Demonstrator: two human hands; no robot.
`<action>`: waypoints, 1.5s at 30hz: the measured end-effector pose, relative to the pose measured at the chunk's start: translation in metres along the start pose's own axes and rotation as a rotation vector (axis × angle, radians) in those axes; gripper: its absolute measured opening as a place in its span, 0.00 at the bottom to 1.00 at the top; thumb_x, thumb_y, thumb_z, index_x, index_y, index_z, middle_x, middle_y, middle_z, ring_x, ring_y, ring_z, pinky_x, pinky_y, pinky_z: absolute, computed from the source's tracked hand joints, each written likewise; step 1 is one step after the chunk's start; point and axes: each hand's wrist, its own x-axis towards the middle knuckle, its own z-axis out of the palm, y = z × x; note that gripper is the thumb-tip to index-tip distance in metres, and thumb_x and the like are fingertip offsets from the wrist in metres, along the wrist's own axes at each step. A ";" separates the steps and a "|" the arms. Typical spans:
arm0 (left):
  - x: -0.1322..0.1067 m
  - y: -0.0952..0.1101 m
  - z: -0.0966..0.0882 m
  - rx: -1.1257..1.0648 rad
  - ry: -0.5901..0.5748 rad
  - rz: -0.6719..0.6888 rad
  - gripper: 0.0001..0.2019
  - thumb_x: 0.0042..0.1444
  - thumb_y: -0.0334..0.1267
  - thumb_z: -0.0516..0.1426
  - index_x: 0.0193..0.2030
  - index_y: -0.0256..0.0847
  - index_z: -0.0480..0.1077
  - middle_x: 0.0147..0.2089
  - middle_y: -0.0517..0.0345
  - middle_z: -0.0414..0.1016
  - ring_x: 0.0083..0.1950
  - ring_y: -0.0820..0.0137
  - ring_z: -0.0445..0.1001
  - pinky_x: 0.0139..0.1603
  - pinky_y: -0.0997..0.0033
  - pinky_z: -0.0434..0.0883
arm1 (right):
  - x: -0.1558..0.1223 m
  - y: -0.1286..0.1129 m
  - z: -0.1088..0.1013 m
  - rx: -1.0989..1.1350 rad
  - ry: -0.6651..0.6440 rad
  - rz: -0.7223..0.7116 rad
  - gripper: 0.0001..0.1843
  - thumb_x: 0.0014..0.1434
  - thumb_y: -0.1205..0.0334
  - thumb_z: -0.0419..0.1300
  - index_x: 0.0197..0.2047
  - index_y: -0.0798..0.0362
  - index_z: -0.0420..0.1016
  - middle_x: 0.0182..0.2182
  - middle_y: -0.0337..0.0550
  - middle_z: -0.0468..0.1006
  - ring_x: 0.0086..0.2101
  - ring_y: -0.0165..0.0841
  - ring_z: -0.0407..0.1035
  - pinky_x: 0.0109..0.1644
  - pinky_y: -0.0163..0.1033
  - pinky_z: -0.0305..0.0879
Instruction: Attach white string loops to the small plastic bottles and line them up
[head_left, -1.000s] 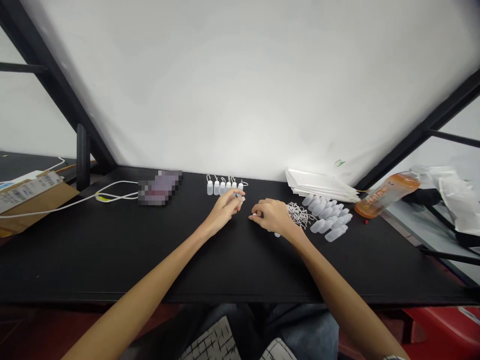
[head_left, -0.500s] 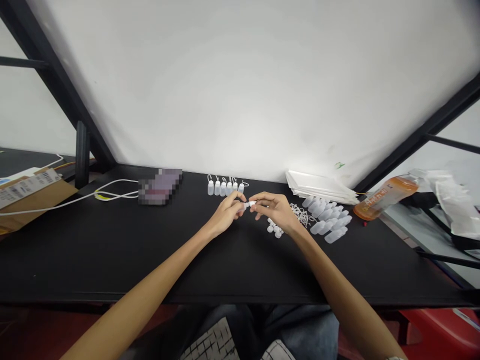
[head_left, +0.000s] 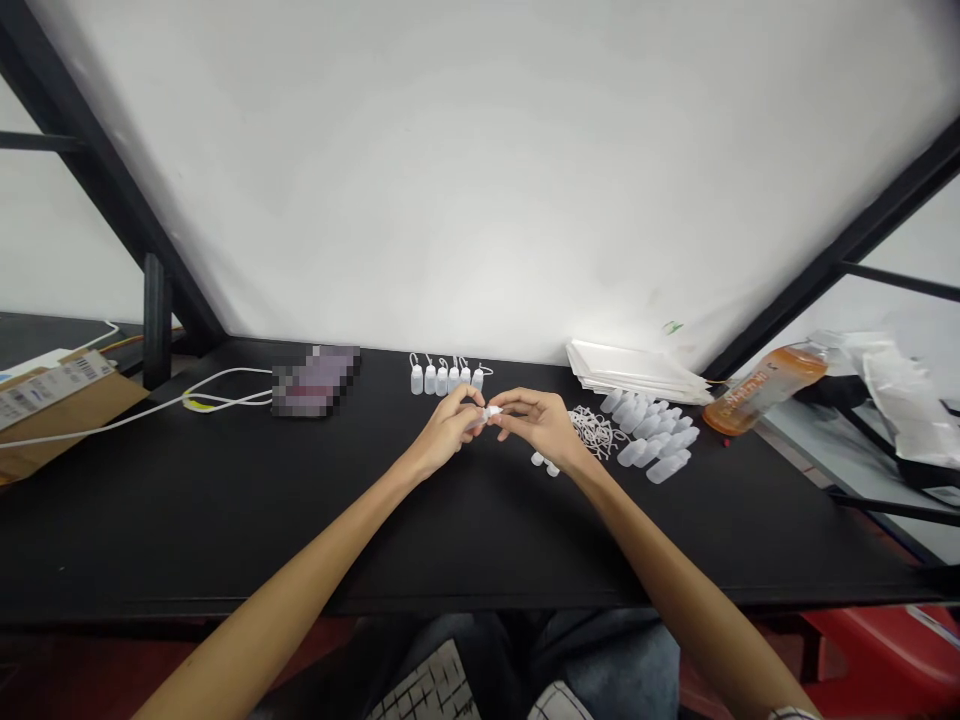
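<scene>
Pinched in my left hand (head_left: 444, 432) is a small translucent squeeze bottle (head_left: 478, 419), mostly covered by the fingers. My right hand (head_left: 546, 428) grips a white cap (head_left: 493, 411) at the bottle's neck; whether it is seated I cannot tell. Beyond my left hand, several capped bottles (head_left: 442, 381) with looped stoppers stand in a row. Loose white caps (head_left: 553, 469) lie by my right wrist, partly hidden. Just right of them is a pile of white stopper strips (head_left: 593, 432), and several uncapped bottles (head_left: 658, 433) lie beyond.
A stack of white sheets (head_left: 634, 372) rests against the wall, beside an orange drink bottle (head_left: 765, 388) lying tilted. On the left are a blurred phone-like object (head_left: 315, 382), a white cable (head_left: 229, 372) and a brown package (head_left: 67, 405). Everything sits on a black table (head_left: 480, 545).
My right hand has come slightly left, bringing the cap closer against the bottle in my left hand. The whole view has shifted a little.
</scene>
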 end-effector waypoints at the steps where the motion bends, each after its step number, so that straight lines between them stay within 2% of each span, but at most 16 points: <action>1: 0.000 0.000 0.000 0.002 0.000 -0.006 0.07 0.54 0.41 0.54 0.38 0.44 0.59 0.24 0.67 0.63 0.19 0.81 0.51 0.19 0.82 0.44 | 0.000 -0.001 0.000 -0.006 -0.008 -0.005 0.17 0.46 0.55 0.72 0.37 0.56 0.79 0.32 0.43 0.78 0.31 0.33 0.74 0.32 0.40 0.78; 9: 0.000 -0.003 -0.002 -0.041 -0.016 -0.070 0.09 0.53 0.39 0.54 0.40 0.45 0.59 0.23 0.67 0.63 0.18 0.81 0.50 0.19 0.82 0.43 | -0.002 -0.002 -0.002 -0.101 -0.087 -0.032 0.16 0.52 0.52 0.68 0.38 0.56 0.80 0.35 0.46 0.75 0.32 0.33 0.73 0.27 0.38 0.75; 16: 0.002 -0.006 -0.002 -0.075 -0.050 -0.074 0.11 0.53 0.40 0.55 0.42 0.45 0.58 0.22 0.69 0.62 0.17 0.82 0.49 0.18 0.82 0.44 | -0.004 0.004 -0.001 -0.249 -0.117 0.004 0.18 0.60 0.49 0.59 0.40 0.57 0.77 0.28 0.40 0.72 0.25 0.28 0.68 0.26 0.35 0.71; 19: 0.002 -0.007 -0.002 -0.051 -0.070 -0.056 0.10 0.54 0.39 0.54 0.42 0.44 0.58 0.22 0.69 0.62 0.17 0.82 0.49 0.18 0.83 0.44 | -0.004 0.002 -0.003 -0.399 -0.125 -0.010 0.19 0.64 0.48 0.55 0.34 0.57 0.75 0.24 0.37 0.69 0.21 0.26 0.64 0.24 0.33 0.63; 22: 0.001 -0.007 -0.002 -0.014 -0.092 -0.043 0.10 0.55 0.38 0.54 0.43 0.44 0.59 0.23 0.69 0.63 0.18 0.82 0.49 0.19 0.83 0.45 | -0.004 0.002 -0.004 -0.592 -0.126 -0.081 0.25 0.67 0.49 0.50 0.25 0.56 0.71 0.19 0.36 0.66 0.20 0.25 0.61 0.26 0.33 0.57; 27: 0.001 -0.008 -0.002 0.046 -0.117 -0.022 0.09 0.56 0.37 0.53 0.43 0.44 0.60 0.23 0.68 0.62 0.19 0.81 0.51 0.19 0.82 0.47 | -0.004 0.003 -0.004 -0.814 -0.087 -0.160 0.27 0.69 0.50 0.46 0.22 0.55 0.68 0.18 0.38 0.67 0.22 0.27 0.61 0.29 0.34 0.52; 29: 0.001 -0.009 -0.002 0.065 -0.104 -0.021 0.09 0.56 0.37 0.53 0.43 0.44 0.60 0.23 0.68 0.62 0.20 0.81 0.52 0.19 0.82 0.47 | -0.004 0.003 -0.003 -0.799 -0.046 -0.184 0.24 0.68 0.50 0.49 0.24 0.54 0.68 0.20 0.38 0.67 0.22 0.27 0.61 0.29 0.34 0.52; 31: 0.002 -0.009 -0.002 0.065 -0.092 -0.027 0.09 0.56 0.37 0.53 0.44 0.44 0.60 0.23 0.68 0.62 0.19 0.81 0.52 0.20 0.82 0.47 | -0.005 0.002 -0.002 -0.672 -0.037 -0.157 0.20 0.66 0.50 0.52 0.29 0.54 0.70 0.21 0.37 0.69 0.22 0.27 0.63 0.28 0.33 0.55; 34: 0.002 -0.007 -0.004 0.036 -0.081 -0.038 0.11 0.55 0.37 0.53 0.45 0.44 0.61 0.23 0.69 0.61 0.19 0.81 0.50 0.19 0.82 0.46 | -0.005 0.000 -0.004 -0.466 -0.088 -0.069 0.16 0.61 0.49 0.58 0.36 0.55 0.74 0.26 0.40 0.74 0.24 0.29 0.68 0.27 0.33 0.61; 37: 0.001 -0.006 -0.004 0.020 -0.080 -0.035 0.12 0.54 0.35 0.53 0.46 0.44 0.61 0.23 0.69 0.61 0.19 0.81 0.50 0.19 0.81 0.45 | -0.004 -0.002 -0.006 -0.386 -0.125 -0.011 0.18 0.55 0.49 0.64 0.39 0.56 0.76 0.28 0.43 0.76 0.26 0.31 0.70 0.26 0.33 0.62; 40: 0.001 -0.006 -0.004 0.035 -0.084 -0.022 0.12 0.54 0.36 0.53 0.46 0.44 0.61 0.23 0.69 0.62 0.19 0.81 0.51 0.19 0.81 0.46 | -0.004 -0.002 -0.006 -0.396 -0.139 0.022 0.18 0.58 0.47 0.61 0.33 0.56 0.75 0.23 0.40 0.75 0.22 0.29 0.67 0.25 0.33 0.61; 43: 0.000 -0.007 -0.002 0.060 -0.088 0.003 0.12 0.55 0.37 0.53 0.47 0.44 0.62 0.23 0.68 0.63 0.20 0.81 0.53 0.20 0.82 0.48 | -0.004 -0.002 -0.006 -0.500 -0.157 0.012 0.25 0.65 0.46 0.52 0.24 0.55 0.71 0.19 0.39 0.72 0.20 0.27 0.64 0.28 0.34 0.61; 45: 0.000 -0.007 -0.001 0.071 -0.092 0.010 0.12 0.55 0.37 0.53 0.47 0.44 0.62 0.24 0.68 0.63 0.20 0.80 0.53 0.20 0.82 0.49 | -0.004 -0.001 -0.007 -0.563 -0.148 -0.018 0.28 0.67 0.47 0.48 0.21 0.55 0.70 0.18 0.39 0.72 0.21 0.27 0.65 0.30 0.34 0.61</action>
